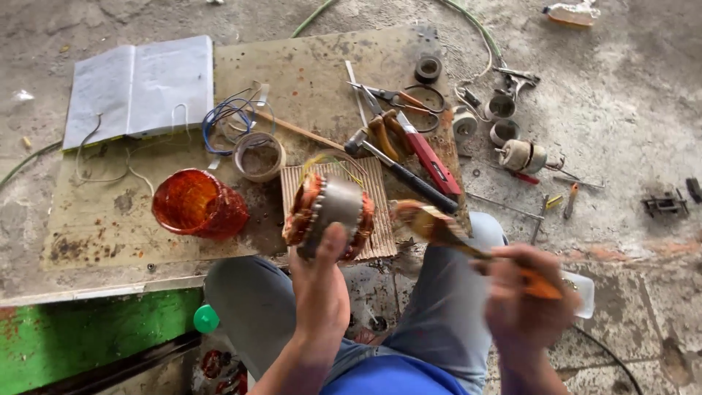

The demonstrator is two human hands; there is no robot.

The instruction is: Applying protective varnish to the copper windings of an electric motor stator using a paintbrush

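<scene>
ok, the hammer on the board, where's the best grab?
Grip the hammer by its dark handle's lower-right end, coming from above. That end is bare near the board's edge; the head end lies among pliers and a red-handled tool.

ahead of my left hand [320,281]: red plastic cup [199,202], tape roll [259,156] block | right: pliers [387,135], hammer [402,172] crowd board edge | free: bare board [110,219] left of cup, open floor [643,132] far right
</scene>
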